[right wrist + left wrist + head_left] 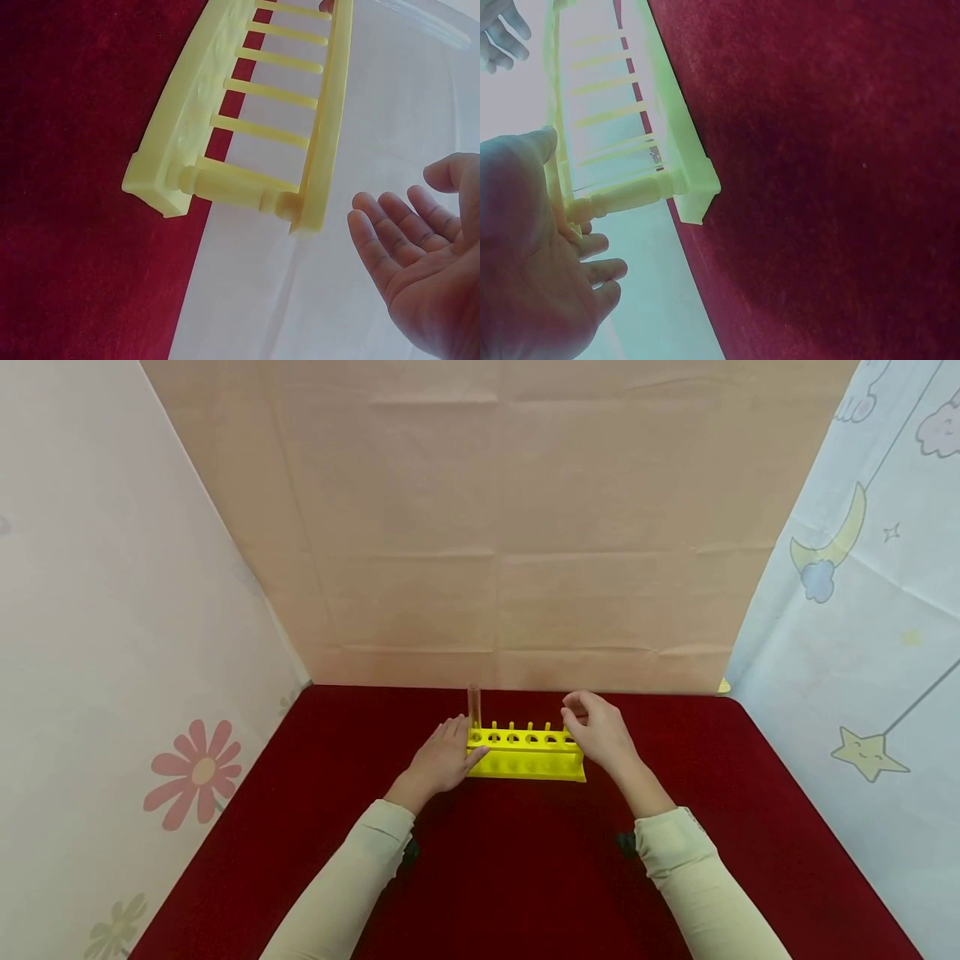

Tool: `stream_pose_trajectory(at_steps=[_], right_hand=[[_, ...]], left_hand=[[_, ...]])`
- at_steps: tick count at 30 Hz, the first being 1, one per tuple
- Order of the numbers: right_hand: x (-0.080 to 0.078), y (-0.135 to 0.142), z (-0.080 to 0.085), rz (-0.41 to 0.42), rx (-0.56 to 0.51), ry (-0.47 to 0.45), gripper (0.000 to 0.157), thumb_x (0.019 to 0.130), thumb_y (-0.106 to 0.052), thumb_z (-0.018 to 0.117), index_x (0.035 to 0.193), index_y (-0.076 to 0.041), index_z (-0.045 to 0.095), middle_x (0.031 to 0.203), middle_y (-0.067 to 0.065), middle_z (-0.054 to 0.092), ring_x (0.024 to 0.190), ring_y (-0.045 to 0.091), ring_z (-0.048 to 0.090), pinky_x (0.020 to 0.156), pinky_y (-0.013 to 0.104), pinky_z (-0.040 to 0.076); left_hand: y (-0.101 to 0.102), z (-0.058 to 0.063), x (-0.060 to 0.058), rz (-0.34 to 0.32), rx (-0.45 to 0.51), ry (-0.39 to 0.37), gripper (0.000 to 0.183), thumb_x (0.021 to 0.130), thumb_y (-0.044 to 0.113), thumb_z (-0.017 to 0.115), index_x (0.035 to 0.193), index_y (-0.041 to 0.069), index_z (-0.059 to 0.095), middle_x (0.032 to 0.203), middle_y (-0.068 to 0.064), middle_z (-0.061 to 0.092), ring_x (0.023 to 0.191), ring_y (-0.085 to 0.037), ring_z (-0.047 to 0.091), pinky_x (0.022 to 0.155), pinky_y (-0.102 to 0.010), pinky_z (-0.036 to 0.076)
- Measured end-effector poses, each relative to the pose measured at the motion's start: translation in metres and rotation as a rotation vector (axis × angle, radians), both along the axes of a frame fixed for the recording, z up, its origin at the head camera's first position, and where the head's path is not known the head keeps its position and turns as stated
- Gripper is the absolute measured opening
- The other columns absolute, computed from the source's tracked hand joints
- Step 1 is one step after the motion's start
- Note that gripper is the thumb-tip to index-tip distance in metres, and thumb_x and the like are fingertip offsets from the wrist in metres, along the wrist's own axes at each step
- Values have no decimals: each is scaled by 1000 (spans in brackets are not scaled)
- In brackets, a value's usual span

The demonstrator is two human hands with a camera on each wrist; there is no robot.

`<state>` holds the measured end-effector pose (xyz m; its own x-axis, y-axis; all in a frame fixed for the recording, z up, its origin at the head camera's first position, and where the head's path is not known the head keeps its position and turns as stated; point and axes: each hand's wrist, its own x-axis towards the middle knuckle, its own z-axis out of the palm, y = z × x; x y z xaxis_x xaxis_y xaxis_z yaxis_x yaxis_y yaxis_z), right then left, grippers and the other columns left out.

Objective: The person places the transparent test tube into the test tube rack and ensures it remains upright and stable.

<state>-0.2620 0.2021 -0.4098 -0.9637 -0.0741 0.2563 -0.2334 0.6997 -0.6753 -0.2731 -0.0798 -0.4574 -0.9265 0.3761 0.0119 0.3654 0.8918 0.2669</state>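
A yellow test tube rack (525, 766) stands on the dark red table, with a row of round holes along its upper plate. One clear test tube (474, 706) stands upright in the leftmost hole. My left hand (442, 756) holds the rack's left end, thumb along the front edge of the upper plate and fingers at the end. In the left wrist view, the left hand (536, 240) lies against the plate by the turned end post (626, 196). Above the rack's right end is my right hand (597, 731), fingers loosely bent; the right wrist view shows it apart from the rack, holding nothing.
Dark red cloth (517, 877) covers the table around the rack. A tan paper backdrop (495, 568) rises behind the table. Patterned white sheets hang at both sides, with a flower (201, 772) on the left and a star (870, 753) on the right.
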Motion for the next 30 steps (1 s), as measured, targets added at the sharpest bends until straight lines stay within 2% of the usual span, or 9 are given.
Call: stream_pose_trajectory(at_steps=[13, 19, 30], right_hand=[[3, 14, -4, -27, 26, -6, 29, 102, -22, 58, 125, -5, 63, 121, 16, 67, 101, 35, 69, 90, 50, 58], [5, 20, -5, -40, 36, -7, 31, 102, -22, 58, 126, -4, 62, 123, 16, 66, 102, 35, 69, 87, 50, 59], [9, 33, -11, -66, 72, -1, 31, 103, -23, 57, 127, -4, 62, 124, 17, 66, 102, 36, 69, 88, 51, 58]], left_hand=[[-1, 2, 3, 7, 8, -20, 79, 105, 58, 39, 160, 3, 24, 165, -16, 27, 154, -34, 22, 126, -44, 17], [-1, 1, 3, 15, 8, -21, 81, 104, 59, 39, 160, 2, 23, 165, -17, 26, 154, -33, 21, 126, -42, 17], [-4, -2, 4, 28, -5, 15, 83, 104, 59, 39, 160, 1, 21, 165, -17, 26, 154, -32, 22, 126, -41, 17]])
